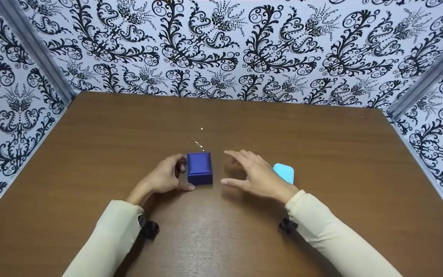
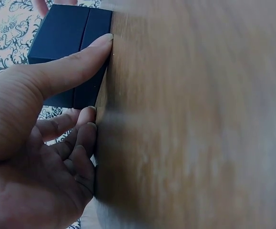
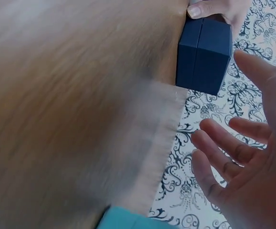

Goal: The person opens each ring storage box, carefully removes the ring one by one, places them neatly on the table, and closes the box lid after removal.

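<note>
Blue box (image 1: 199,167), one: cuboid, lid down, a seam running round its sides, a raised-edge panel on top. Location: upright on the brown wood-grain surface (image 1: 214,246), between the two hands.

Left hand (image 1: 164,177), one: at the box's left side, clamped on it; thumb laid against the near face by the lower left corner, index fingertip at the left side, remaining fingers curled low against the surface.

Right hand (image 1: 258,177), one: near the box's right side, apart from it and holding nothing; thumb and fingers spread, with a gap between them, thumb tip pointing toward the box.

Turquoise item (image 1: 286,173), one: rounded corners, on the surface beyond the right hand and partly hidden by it; seam visible in the right wrist view.

Glinting thin item (image 1: 199,144), one: gold-toned, on the surface just behind the box; too small to identify. A separate bright speck (image 1: 202,128) lies farther back.

Sleeves, two: cream, each with a black wrist device (image 1: 151,230) at the cuff.

Backdrop (image 1: 221,50): white panels, black scroll pattern, grey corner strips.
</note>
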Demonstrator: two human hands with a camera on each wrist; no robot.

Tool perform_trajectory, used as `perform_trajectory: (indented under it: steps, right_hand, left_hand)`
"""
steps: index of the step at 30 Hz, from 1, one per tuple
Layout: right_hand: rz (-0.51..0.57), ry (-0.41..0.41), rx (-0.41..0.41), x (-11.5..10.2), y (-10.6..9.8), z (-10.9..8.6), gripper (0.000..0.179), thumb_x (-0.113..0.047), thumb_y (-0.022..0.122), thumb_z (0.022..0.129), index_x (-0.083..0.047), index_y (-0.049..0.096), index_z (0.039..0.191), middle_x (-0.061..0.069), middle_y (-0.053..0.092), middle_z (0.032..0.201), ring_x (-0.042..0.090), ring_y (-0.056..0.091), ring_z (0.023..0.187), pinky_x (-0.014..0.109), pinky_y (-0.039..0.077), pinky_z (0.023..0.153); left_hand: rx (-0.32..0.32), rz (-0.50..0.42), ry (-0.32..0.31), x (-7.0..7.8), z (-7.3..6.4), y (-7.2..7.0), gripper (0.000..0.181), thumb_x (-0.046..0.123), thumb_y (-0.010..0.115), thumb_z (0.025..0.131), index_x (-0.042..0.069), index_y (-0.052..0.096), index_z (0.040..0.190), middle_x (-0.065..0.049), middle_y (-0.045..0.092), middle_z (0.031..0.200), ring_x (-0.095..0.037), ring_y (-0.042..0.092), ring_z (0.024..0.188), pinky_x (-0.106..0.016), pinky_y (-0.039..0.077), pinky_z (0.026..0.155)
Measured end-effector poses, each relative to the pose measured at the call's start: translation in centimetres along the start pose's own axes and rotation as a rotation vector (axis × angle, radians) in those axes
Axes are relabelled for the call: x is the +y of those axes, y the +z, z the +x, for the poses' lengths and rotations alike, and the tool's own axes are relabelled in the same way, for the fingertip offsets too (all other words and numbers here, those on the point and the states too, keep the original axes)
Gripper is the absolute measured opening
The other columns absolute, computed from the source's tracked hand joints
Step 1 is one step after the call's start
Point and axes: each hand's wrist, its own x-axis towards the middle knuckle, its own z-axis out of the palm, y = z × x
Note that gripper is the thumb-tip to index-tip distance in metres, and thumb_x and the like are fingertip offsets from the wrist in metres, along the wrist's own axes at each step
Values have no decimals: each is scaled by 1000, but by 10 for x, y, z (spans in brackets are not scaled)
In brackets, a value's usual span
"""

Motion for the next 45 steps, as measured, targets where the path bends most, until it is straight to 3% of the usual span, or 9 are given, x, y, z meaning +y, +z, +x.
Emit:
perform_trajectory:
  steps: [6, 13, 31, 40, 43, 45]
  right_hand:
    - [60, 66, -45, -2, 7, 11, 83, -55, 75, 87, -17, 43, 154, 13, 60, 134, 38, 39, 141, 55, 27, 116]
    - [129, 43, -62, -3, 15, 19, 86, -49, 80, 85, -14, 42, 154, 10, 60, 127, 26, 58, 116, 46, 46, 99]
    - [135, 52, -102, -7, 23, 34, 88, -48, 82, 84, -20, 41, 156, 11, 59, 121, 28, 57, 115, 48, 45, 100]
    - [134, 36, -93, -5, 25, 41, 80, -41, 83, 84, -14, 48, 150, 12, 60, 118, 30, 56, 112, 50, 43, 99]
    - [140, 47, -100, -6, 25, 42, 78, -39, 84, 84, -14, 49, 149, 13, 60, 120, 31, 56, 115, 51, 42, 101]
    - [144, 67, -110, -7, 24, 42, 78, -38, 83, 84, -15, 49, 150, 15, 59, 129, 36, 51, 126, 55, 37, 107]
  left_hand:
    - [2, 4, -7, 0, 1, 0, 67, 12, 96, 67, -7, 55, 118, -11, 56, 94, -24, 52, 87, -40, 43, 83]
    - [1, -14, 27, -1, 0, 0, 67, 13, 96, 67, -7, 54, 115, -11, 55, 92, -23, 50, 80, -36, 41, 74]
    - [-6, 25, 26, -2, 0, 0, 67, 17, 95, 70, -6, 54, 118, -11, 55, 95, -26, 52, 89, -42, 43, 85]
    - [-8, 45, 25, -1, -1, -1, 74, 18, 94, 72, -9, 52, 125, -11, 56, 97, -27, 54, 93, -47, 43, 91]
    - [-10, 50, 27, -1, -1, 0, 75, 18, 94, 72, -10, 51, 127, -12, 55, 98, -28, 54, 94, -47, 43, 92]
    - [-8, 50, 21, -1, -1, 0, 76, 18, 94, 72, -10, 51, 128, -12, 55, 98, -28, 54, 94, -47, 43, 92]
